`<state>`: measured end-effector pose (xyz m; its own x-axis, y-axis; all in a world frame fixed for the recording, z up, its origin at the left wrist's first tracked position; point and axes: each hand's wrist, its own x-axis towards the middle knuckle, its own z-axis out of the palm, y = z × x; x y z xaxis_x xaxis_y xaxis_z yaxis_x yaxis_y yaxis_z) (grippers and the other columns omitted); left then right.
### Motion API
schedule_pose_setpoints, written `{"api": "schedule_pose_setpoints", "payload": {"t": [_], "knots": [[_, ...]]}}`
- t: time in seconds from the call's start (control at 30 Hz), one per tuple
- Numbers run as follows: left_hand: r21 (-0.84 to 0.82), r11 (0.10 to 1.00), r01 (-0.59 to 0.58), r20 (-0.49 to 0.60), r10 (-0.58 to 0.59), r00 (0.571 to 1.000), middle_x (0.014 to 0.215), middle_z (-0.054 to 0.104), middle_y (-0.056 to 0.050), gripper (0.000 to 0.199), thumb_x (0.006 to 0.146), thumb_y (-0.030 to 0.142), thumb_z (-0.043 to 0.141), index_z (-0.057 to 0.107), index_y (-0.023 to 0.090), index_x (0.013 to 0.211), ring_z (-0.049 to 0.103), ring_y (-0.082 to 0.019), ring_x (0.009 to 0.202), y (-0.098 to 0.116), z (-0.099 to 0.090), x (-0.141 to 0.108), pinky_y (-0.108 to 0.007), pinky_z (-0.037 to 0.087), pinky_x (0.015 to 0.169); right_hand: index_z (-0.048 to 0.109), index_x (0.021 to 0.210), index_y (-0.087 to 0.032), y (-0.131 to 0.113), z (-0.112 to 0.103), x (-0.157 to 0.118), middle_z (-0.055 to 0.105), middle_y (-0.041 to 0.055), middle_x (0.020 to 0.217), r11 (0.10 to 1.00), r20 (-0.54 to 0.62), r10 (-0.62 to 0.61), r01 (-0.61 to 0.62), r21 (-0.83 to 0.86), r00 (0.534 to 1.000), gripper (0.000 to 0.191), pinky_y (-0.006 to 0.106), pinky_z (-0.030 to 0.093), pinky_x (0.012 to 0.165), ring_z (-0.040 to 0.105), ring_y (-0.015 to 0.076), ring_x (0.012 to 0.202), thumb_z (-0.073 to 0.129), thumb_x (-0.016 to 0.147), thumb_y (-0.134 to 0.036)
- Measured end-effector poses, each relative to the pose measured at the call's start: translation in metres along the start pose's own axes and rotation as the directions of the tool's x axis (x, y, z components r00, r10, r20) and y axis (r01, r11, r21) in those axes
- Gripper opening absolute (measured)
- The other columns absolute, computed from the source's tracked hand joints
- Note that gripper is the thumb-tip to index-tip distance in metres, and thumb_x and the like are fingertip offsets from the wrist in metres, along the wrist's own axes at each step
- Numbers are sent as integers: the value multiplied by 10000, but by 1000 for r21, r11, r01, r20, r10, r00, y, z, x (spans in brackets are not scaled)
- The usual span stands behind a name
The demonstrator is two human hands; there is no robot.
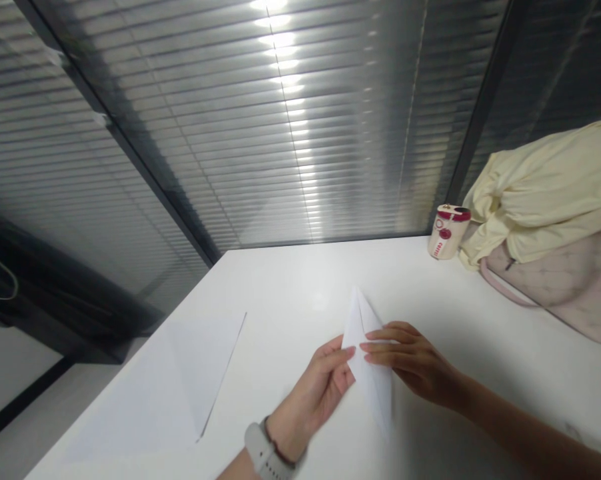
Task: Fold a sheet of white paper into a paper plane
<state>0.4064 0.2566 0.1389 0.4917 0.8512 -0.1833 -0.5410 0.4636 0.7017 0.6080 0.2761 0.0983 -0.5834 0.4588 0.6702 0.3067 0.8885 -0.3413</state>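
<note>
A folded sheet of white paper (373,390), narrow and pointed at its far end, is held just over the white table. My left hand (325,377) grips its left edge, the thumb on top and the other fingers partly hidden beneath. My right hand (410,360) lies over the right side of the paper, several fingertips pressed on its upper face near the middle fold. The right thumb is out of sight. A watch with a pale strap (270,453) is on my left wrist.
White sheets (180,387) lie on the table (290,280) to the left. At the back right stands a cream and red cup-shaped container (449,233). Beside it, a pale yellow cloth (555,187) drapes over a pink bag (580,287). Glass with blinds (305,133) rises behind the table.
</note>
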Motion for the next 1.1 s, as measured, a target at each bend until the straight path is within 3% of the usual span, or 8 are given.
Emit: {"api": "schedule_pose_setpoints", "payload": {"t": [0.17, 0.27, 0.33, 0.43, 0.5, 0.67, 0.93, 1.1], "knots": [[52, 999, -14, -7, 14, 1000, 829, 707, -73, 197, 772, 195, 712, 673, 151, 961, 690, -205, 771, -1, 1, 1, -294, 529, 740, 626, 1106, -240, -3, 3, 1, 675, 76, 1161, 900, -75, 315, -273, 339, 946, 280, 466, 369, 1032, 559, 213, 1171, 382, 967, -238], [91, 995, -46, -7, 47, 999, 837, 712, -85, 204, 771, 211, 720, 678, 146, 960, 693, -211, 765, -4, 3, 1, -290, 532, 721, 603, 1124, -207, -4, 10, 6, 648, 113, 1169, 689, -138, 663, -526, 499, 736, 319, 401, 511, 857, 592, 246, 1088, 556, 875, -400], [109, 993, -46, -4, 47, 999, 825, 713, -86, 210, 763, 230, 730, 684, 147, 950, 692, -219, 761, -5, 6, 0, -289, 531, 702, 629, 1033, -176, -5, 14, 10, 686, 106, 1021, 512, -24, 792, -643, 570, 610, 383, 342, 542, 704, 635, 249, 944, 646, 784, -466], [133, 991, -30, 1, 30, 1000, 790, 710, -84, 222, 748, 271, 746, 694, 149, 926, 687, -229, 763, -5, 8, -1, -287, 522, 690, 646, 745, -146, -5, 15, 12, 655, 33, 667, 299, 214, 834, -742, 599, 509, 376, 281, 492, 550, 615, 188, 633, 682, 717, -520], [162, 987, -20, 5, 19, 1000, 750, 702, -80, 219, 751, 304, 742, 699, 147, 898, 680, -231, 759, -4, 7, -1, -283, 512, 682, 614, 621, -148, -4, 15, 11, 590, -4, 548, 245, 248, 850, -765, 596, 465, 390, 262, 447, 500, 548, 147, 517, 718, 663, -522], [287, 957, 31, -44, -19, 999, 637, 668, -59, 276, 745, 412, 731, 710, 139, 776, 635, -201, 624, -5, -4, 2, -268, 477, 603, 592, 562, -157, -2, 15, 10, 573, -17, 515, 247, 194, 873, -749, 615, 448, 355, 244, 403, 475, 503, 124, 488, 761, 604, -465], [551, 832, -61, -161, 177, 971, 487, 557, 7, 310, 666, 394, 788, 663, 127, 571, 447, -96, 447, -10, -13, 8, -183, 316, 448, 631, 615, -143, -11, 14, 16, 557, -22, 535, 204, 294, 846, -779, 594, 445, 366, 245, 374, 477, 493, 131, 503, 745, 612, -491], [517, 856, 15, -183, 94, 979, 565, 641, -31, 325, 667, 437, 780, 703, 122, 647, 559, -133, 514, -9, -14, 8, -201, 421, 500, 645, 591, -124, -10, 12, 16, 526, -24, 509, 251, 303, 830, -799, 547, 468, 382, 241, 314, 471, 463, 131, 506, 745, 608, -492]]}}
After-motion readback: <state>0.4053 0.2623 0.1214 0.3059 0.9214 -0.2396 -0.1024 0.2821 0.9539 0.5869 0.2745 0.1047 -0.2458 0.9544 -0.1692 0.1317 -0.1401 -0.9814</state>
